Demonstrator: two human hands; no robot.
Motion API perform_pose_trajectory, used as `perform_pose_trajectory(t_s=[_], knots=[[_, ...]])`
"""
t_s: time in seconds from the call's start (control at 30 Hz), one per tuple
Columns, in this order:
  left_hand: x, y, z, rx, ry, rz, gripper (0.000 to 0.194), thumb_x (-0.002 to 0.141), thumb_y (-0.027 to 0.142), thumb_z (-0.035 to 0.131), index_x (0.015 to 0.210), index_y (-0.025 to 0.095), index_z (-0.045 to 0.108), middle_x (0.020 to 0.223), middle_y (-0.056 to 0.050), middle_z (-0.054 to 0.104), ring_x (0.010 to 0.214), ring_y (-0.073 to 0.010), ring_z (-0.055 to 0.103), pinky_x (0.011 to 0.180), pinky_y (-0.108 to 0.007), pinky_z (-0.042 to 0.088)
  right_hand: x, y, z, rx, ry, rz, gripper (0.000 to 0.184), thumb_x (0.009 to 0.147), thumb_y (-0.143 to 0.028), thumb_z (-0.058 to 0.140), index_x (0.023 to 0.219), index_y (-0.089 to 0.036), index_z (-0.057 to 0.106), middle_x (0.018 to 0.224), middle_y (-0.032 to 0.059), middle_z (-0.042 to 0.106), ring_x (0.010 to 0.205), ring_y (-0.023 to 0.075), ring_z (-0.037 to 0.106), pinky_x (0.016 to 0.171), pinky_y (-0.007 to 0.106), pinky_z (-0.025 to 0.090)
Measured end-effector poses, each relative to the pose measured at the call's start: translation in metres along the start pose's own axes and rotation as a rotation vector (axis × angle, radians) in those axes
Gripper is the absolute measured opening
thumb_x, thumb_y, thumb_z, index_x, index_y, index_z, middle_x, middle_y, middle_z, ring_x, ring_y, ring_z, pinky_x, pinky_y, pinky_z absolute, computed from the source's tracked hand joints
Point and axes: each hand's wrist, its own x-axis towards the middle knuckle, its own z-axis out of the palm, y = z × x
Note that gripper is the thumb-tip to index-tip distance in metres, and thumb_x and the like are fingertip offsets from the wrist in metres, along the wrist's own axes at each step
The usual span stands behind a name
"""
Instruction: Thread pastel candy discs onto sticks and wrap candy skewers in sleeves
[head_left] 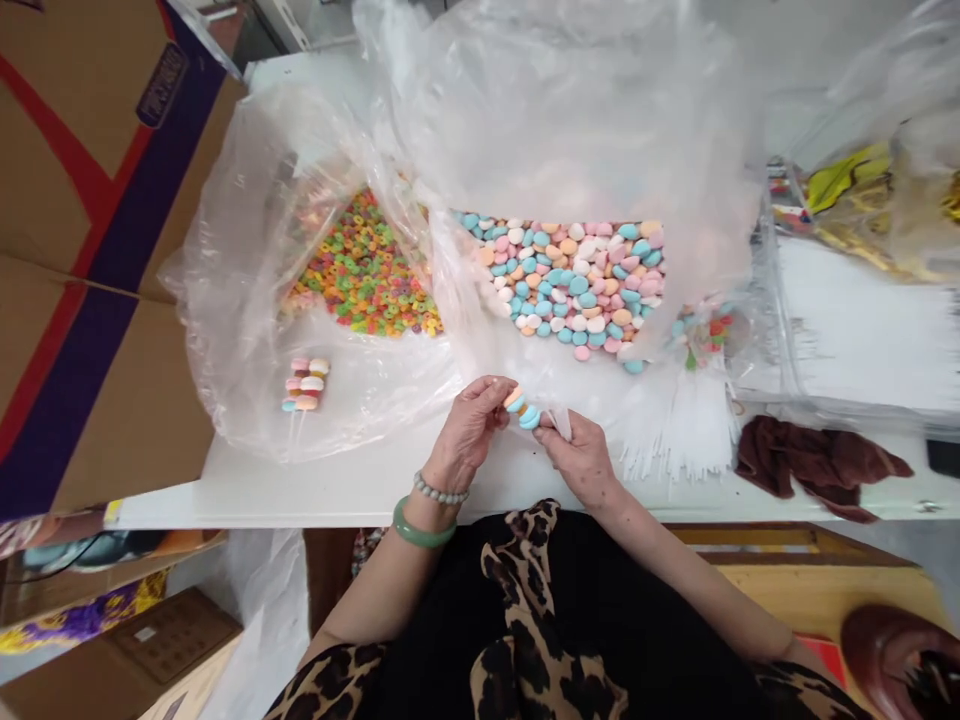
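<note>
My left hand (474, 425) pinches the upper left end of a short candy skewer (528, 414) with orange and blue round pieces on it. At its lower right end, the fingers of my right hand (583, 458) are closed on the skewer, with a whitish, see-through strip showing beside them. The stick itself is mostly hidden by the fingers. Beyond my hands lies a heap of pastel candies (577, 285) in an opened plastic bag. Two filled candy skewers (306, 384) lie side by side on plastic at the left.
Colourful cereal rings (367, 270) fill another opened bag at left. White sticks (679, 435) lie right of my hands, near a brown cloth (817, 465). A cardboard box (97, 250) stands at the left edge. Gold-coloured packaging (862, 210) lies at far right.
</note>
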Motion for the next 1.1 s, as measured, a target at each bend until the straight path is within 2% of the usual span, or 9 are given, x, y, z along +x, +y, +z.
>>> perform_pose_trajectory(t_s=[0.13, 0.3, 0.43, 0.53, 0.63, 0.77, 0.83, 0.93, 1.1], knots=[[0.005, -0.004, 0.005, 0.004, 0.009, -0.008, 0.025, 0.064, 0.034, 0.078, 0.08, 0.016, 0.071, 0.065, 0.002, 0.056, 0.051, -0.0052, 0.045, 0.049, -0.021, 0.035, -0.001, 0.004, -0.01, 0.036, -0.025, 0.013, 0.014, 0.08, -0.033, 0.055, 0.081, -0.023, 0.066, 0.064, -0.0005, 0.056, 0.058, 0.0162, 0.052, 0.055, 0.027, 0.041], [0.01, -0.018, 0.028, 0.074, 0.051, -0.02, 0.02, 0.065, 0.029, 0.078, 0.078, 0.015, 0.071, 0.064, 0.002, 0.055, 0.051, -0.0043, 0.042, 0.048, -0.02, 0.033, -0.001, 0.015, -0.015, 0.009, 0.169, 0.044, 0.014, 0.077, -0.031, 0.056, 0.068, -0.022, 0.061, 0.064, -0.0012, 0.056, 0.061, 0.0162, 0.052, 0.059, 0.027, 0.041], [0.015, -0.026, 0.052, 0.057, -0.032, -0.121, 0.026, 0.064, 0.031, 0.079, 0.081, 0.013, 0.071, 0.065, 0.002, 0.052, 0.051, -0.0042, 0.041, 0.048, -0.02, 0.032, 0.001, 0.02, -0.025, 0.1, 0.189, 0.162, 0.015, 0.074, -0.031, 0.057, 0.063, -0.022, 0.058, 0.055, -0.0029, 0.051, 0.055, 0.0151, 0.048, 0.054, 0.026, 0.038], [0.03, -0.024, 0.067, 0.159, -0.119, -0.152, 0.039, 0.071, 0.042, 0.074, 0.101, 0.017, 0.069, 0.066, 0.003, 0.05, 0.05, -0.0058, 0.039, 0.047, -0.022, 0.03, 0.001, 0.028, -0.042, 0.251, 0.259, 0.281, 0.013, 0.071, -0.033, 0.06, 0.067, -0.021, 0.059, 0.052, -0.0045, 0.048, 0.048, 0.0131, 0.044, 0.048, 0.025, 0.036], [0.059, -0.021, 0.082, 0.568, -0.065, 0.128, 0.035, 0.078, 0.038, 0.067, 0.109, 0.021, 0.066, 0.07, 0.002, 0.051, 0.057, -0.0103, 0.045, 0.054, -0.024, 0.034, 0.003, 0.039, -0.058, 0.385, 0.404, 0.334, 0.016, 0.068, -0.034, 0.064, 0.073, -0.02, 0.06, 0.053, -0.0054, 0.05, 0.044, 0.0115, 0.043, 0.044, 0.024, 0.034], [0.091, -0.025, 0.094, 1.331, -0.047, 0.597, 0.025, 0.084, 0.023, 0.059, 0.108, 0.022, 0.065, 0.103, -0.008, 0.058, 0.091, -0.021, 0.054, 0.071, -0.029, 0.039, 0.007, 0.048, -0.068, 0.52, 0.479, 0.358, 0.019, 0.064, -0.032, 0.067, 0.073, -0.019, 0.057, 0.054, -0.0056, 0.051, 0.041, 0.0095, 0.04, 0.04, 0.023, 0.029], [0.091, -0.031, 0.092, 1.575, -0.117, 0.648, 0.021, 0.088, 0.023, 0.051, 0.106, 0.021, 0.063, 0.106, -0.01, 0.058, 0.092, -0.0226, 0.055, 0.072, -0.031, 0.039, 0.008, 0.049, -0.069, 0.551, 0.475, 0.366, 0.018, 0.064, -0.031, 0.067, 0.073, -0.019, 0.057, 0.054, -0.0055, 0.051, 0.04, 0.0089, 0.04, 0.039, 0.023, 0.028], [0.074, -0.037, 0.074, 1.7, -0.181, 0.612, 0.016, 0.091, 0.021, 0.044, 0.091, 0.021, 0.061, 0.087, -0.007, 0.059, 0.081, -0.0208, 0.055, 0.07, -0.031, 0.037, 0.009, 0.049, -0.068, 0.548, 0.454, 0.372, 0.016, 0.065, -0.03, 0.065, 0.073, -0.018, 0.058, 0.055, -0.0047, 0.053, 0.04, 0.0087, 0.04, 0.039, 0.024, 0.029], [0.048, -0.029, 0.034, 1.296, -0.072, 0.294, 0.009, 0.082, 0.029, 0.057, 0.078, 0.022, 0.059, 0.058, 0.003, 0.047, 0.056, -0.0138, 0.043, 0.057, -0.026, 0.031, 0.01, 0.049, -0.067, 0.549, 0.427, 0.364, 0.016, 0.065, -0.029, 0.065, 0.075, -0.018, 0.059, 0.056, -0.0048, 0.053, 0.041, 0.0087, 0.041, 0.039, 0.023, 0.029]])
